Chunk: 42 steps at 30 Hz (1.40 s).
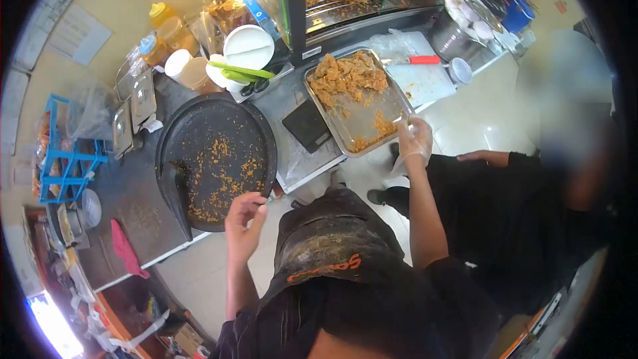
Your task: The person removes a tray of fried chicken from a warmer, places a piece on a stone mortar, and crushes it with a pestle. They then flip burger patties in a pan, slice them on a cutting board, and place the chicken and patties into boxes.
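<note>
Beside the broad black mortar [206,110], the metal tray [359,123] sits with its near edge apparently jutting past the counter, so it is best kept level, the fried chicken [349,76] heaped at its far end. The gloved right hand [415,138] bends its fingers at the near right rim, though whether it grips I cannot tell; the bare left hand [244,223], half-curled with nothing visible in it, should stay off the food and loose crumbs [383,123].
</note>
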### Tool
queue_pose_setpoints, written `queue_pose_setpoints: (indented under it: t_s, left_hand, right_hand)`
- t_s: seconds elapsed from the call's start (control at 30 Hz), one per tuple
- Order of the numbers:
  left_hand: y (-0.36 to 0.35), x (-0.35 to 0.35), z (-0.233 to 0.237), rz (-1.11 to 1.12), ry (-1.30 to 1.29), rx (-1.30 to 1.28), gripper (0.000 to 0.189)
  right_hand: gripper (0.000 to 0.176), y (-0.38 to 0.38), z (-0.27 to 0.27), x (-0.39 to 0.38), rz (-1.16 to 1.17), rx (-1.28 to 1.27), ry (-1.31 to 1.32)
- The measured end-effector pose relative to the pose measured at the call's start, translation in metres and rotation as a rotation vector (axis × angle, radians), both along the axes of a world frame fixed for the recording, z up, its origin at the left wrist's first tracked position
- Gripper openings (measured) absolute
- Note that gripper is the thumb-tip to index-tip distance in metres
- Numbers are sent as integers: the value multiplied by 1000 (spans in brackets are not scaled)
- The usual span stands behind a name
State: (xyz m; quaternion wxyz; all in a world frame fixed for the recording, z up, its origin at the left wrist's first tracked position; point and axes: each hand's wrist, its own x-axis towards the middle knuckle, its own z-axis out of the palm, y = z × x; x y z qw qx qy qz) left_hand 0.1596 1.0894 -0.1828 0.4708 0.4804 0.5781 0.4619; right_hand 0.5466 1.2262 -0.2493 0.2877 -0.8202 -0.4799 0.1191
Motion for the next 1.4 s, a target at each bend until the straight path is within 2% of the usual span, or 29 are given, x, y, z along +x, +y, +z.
queue_pose_setpoints:
  t_s: [0.1, 0.17, 0.27, 0.33, 0.37, 0.4, 0.47, 0.53, 0.6, 0.63, 0.67, 0.73, 0.77, 0.87, 0.93, 0.97, 1.0, 1.07, 1.1, 1.17, 1.27, 1.3, 1.4]
  left_hand:
    - [-11, -6, -14, 145, 88, -55, 25]
    - [-16, -1, -7, 225, 184, -103, 25]
    - [-26, 11, 25, 331, 362, -144, 26]
    - [-41, 9, 31, 416, 378, -131, 27]
    - [-48, 7, 33, 460, 367, -115, 27]
    - [-58, 5, 34, 498, 354, -103, 28]
    - [-80, -8, 27, 592, 351, -132, 29]
    - [-98, -25, 19, 657, 346, -161, 29]
    - [-112, -49, 9, 688, 349, -180, 30]
    - [-116, -63, 8, 689, 349, -186, 30]
    - [-118, -79, 7, 687, 351, -187, 29]
    - [-122, -116, 8, 663, 385, -175, 29]
    - [-126, -136, 8, 656, 401, -169, 29]
    - [-145, -197, 10, 660, 402, -103, 28]
    - [-166, -235, 11, 694, 450, -116, 29]
    - [-178, -250, 9, 704, 468, -128, 29]
    - [-191, -263, 5, 734, 466, -136, 29]
    - [-208, -291, -4, 788, 472, -131, 28]
    - [-214, -301, -8, 785, 448, -130, 28]
    - [-223, -318, -13, 775, 404, -130, 28]
    - [-226, -334, -18, 765, 419, -138, 27]
    - [-224, -336, -18, 766, 422, -142, 27]
    - [-216, -334, -13, 750, 444, -156, 27]
  right_hand:
    - [56, 69, -30, 28, 321, 178, -253]
    - [57, 112, 3, 6, 387, 132, -253]
    - [55, 169, -41, 17, 546, -135, 120]
    - [49, 183, -69, 34, 563, -27, 153]
    - [45, 180, -66, 33, 494, -32, 405]
    - [41, 171, -54, 31, 411, -53, 652]
    - [37, 156, -26, 17, 373, -42, 962]
    - [38, 121, 10, -34, 504, -68, 1008]
    - [42, 74, 58, -117, 726, -150, 1122]
    - [44, 64, 55, -152, 814, -272, 1171]
    - [44, 53, 54, -195, 926, -314, 1135]
    - [42, 47, 18, -276, 1058, -396, 972]
    - [42, 50, 2, -306, 1112, -412, 822]
    - [44, 46, 4, -378, 1209, -459, 306]
    - [51, 30, 83, -404, 1182, -476, -111]
    - [50, 12, 101, -420, 1131, -226, -397]
    - [49, 0, 100, -434, 1302, -40, -474]
    - [48, -25, 79, -466, 1623, 343, -553]
    - [46, -38, 71, -480, 1723, 399, -640]
    - [36, -37, 49, -506, 1989, 324, -783]
    - [35, -29, 54, -540, 2230, 175, -870]
    - [36, -30, 53, -544, 2215, 206, -865]
    - [35, -26, 52, -553, 2029, 234, -526]
